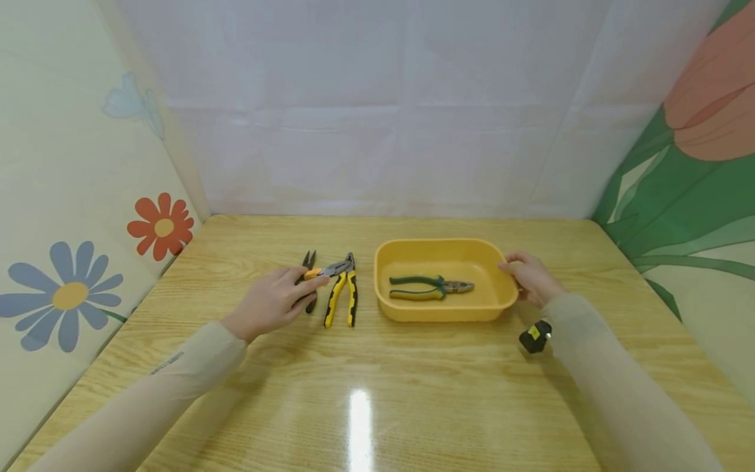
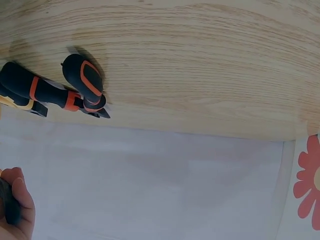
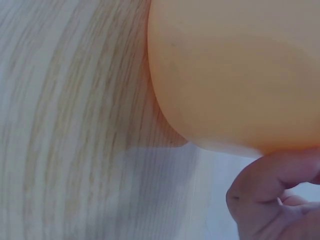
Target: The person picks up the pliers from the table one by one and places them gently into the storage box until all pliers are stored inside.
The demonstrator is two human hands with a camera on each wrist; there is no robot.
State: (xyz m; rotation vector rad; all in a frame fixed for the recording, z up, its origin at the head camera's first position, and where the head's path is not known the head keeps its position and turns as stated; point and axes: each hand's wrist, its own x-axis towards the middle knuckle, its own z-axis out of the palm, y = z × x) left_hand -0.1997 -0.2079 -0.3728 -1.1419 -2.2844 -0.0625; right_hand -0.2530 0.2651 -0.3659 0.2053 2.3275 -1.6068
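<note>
My left hand (image 1: 274, 301) holds a pair of pliers with grey jaws (image 1: 335, 269) and an orange part near the fingers; most of its handles are hidden. In the left wrist view, the fingers curl round a dark handle (image 2: 10, 202). Below the hand lie black needle-nose pliers with orange trim (image 2: 50, 92), partly covered in the head view. Just right of them are yellow-and-black pliers (image 1: 333, 301) with spread handles. My right hand (image 1: 533, 278) grips the right end of a yellow plastic tub (image 1: 442, 313), thumb at the rim. Green-handled pliers (image 1: 419, 280) lie inside it.
A small black-and-yellow tape measure (image 1: 534, 337) sits on the wooden table (image 1: 448, 393) beside the right sleeve. A white sheet (image 1: 377, 131) hangs behind the table's back edge. Flower-printed panels (image 1: 71, 164) stand at both sides.
</note>
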